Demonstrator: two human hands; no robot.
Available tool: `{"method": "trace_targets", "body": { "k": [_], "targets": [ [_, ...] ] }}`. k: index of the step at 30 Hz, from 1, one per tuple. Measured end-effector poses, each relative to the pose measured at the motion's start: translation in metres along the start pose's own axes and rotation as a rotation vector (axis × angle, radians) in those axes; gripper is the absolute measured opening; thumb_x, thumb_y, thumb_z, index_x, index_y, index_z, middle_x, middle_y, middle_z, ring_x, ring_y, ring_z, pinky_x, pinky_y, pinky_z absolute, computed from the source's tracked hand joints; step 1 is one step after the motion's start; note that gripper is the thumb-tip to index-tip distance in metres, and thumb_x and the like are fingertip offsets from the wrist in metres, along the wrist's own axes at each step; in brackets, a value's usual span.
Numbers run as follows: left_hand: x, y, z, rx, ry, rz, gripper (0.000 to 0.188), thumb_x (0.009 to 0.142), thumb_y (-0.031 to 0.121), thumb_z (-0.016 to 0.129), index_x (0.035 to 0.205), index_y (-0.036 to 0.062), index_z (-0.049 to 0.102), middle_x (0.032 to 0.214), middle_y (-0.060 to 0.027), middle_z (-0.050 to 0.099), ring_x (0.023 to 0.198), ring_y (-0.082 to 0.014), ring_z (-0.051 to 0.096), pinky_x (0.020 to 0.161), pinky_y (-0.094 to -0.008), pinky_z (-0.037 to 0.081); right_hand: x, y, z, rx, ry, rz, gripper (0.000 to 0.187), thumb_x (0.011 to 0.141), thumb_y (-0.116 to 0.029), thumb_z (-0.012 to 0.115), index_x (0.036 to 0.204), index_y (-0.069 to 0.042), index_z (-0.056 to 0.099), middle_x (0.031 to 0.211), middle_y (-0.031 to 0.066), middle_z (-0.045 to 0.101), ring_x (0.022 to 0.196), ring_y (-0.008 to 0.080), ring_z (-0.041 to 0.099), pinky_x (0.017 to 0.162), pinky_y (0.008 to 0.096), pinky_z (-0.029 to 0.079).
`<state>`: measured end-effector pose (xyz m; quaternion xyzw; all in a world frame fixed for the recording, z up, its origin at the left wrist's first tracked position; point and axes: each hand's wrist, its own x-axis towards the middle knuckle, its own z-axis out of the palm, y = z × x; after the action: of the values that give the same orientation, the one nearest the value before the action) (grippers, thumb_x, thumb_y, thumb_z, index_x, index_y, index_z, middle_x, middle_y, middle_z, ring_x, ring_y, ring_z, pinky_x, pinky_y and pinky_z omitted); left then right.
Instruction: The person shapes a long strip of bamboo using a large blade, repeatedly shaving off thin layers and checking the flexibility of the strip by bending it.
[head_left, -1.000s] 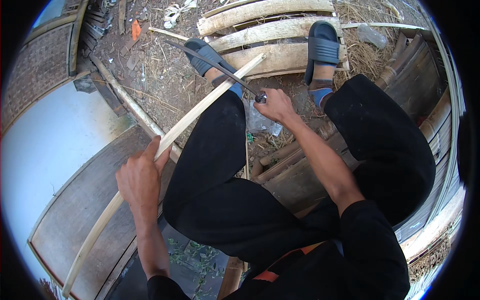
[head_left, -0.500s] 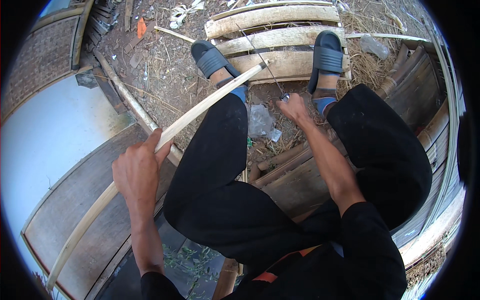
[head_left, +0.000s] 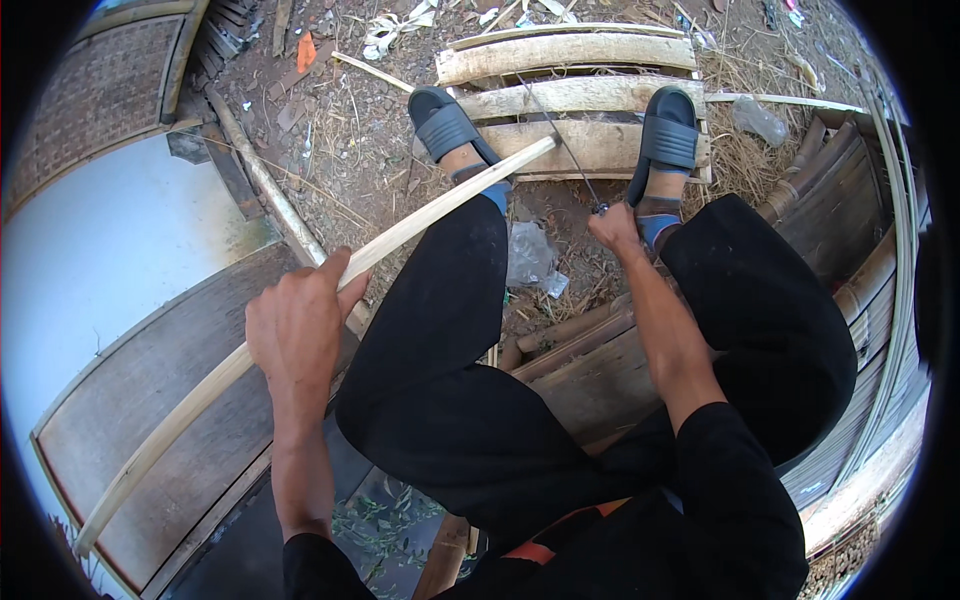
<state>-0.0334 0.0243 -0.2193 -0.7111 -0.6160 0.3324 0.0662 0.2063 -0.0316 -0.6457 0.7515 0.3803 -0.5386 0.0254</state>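
A long pale strip of split bamboo or wood (head_left: 430, 212) runs slantwise from the lower left to above the slatted pallet. My left hand (head_left: 305, 315) is wrapped round it at about its middle. In my right hand (head_left: 615, 228) is a long-bladed cutting tool (head_left: 572, 158), gripped by its handle. Its dark blade shows almost edge-on as a thin line, so I cannot tell whether it is a knife or a saw. The blade passes close by the strip's far end; whether they touch is unclear.
My sandalled feet rest on a small wooden slatted pallet (head_left: 570, 62). Clear crumpled plastic (head_left: 532, 255) lies between my legs. Bamboo poles and boards (head_left: 590, 375) lie beneath me, with long thin strips (head_left: 905, 250) at the right. A white-and-brown panel (head_left: 180, 360) stands at the left.
The whole view has shifted slightly, with the scene now lower and further right. The dark mark at the strip's far end no longer shows. Both hands keep their holds.
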Motion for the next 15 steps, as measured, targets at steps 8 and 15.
{"method": "trace_targets", "body": {
  "k": [8, 15],
  "targets": [
    [-0.042, 0.003, 0.033, -0.107, -0.030, -0.037, 0.036, 0.085, 0.047, 0.064, 0.107, 0.0204, 0.072, 0.072, -0.0143, 0.068, 0.069, -0.0325, 0.068, 0.060, -0.0435, 0.053, -0.061, -0.018, 0.015, 0.863, -0.409, 0.076, 0.020, 0.079, -0.022, 0.063, 0.069, -0.008, 0.053, 0.058, 0.0030, 0.049, 0.046, 0.0143, 0.050, 0.042, 0.0325, 0.041],
    [-0.080, 0.018, 0.055, -0.307, 0.008, -0.047, 0.035, 0.086, 0.044, 0.067, 0.094, 0.0097, 0.071, 0.084, -0.0163, 0.070, 0.080, -0.0312, 0.070, 0.068, -0.0430, 0.055, -0.144, -0.031, -0.033, 0.757, -0.336, -0.022, 0.020, 0.080, -0.020, 0.066, 0.072, -0.008, 0.053, 0.057, 0.0022, 0.048, 0.044, 0.0141, 0.048, 0.040, 0.0315, 0.041]
  ]
}}
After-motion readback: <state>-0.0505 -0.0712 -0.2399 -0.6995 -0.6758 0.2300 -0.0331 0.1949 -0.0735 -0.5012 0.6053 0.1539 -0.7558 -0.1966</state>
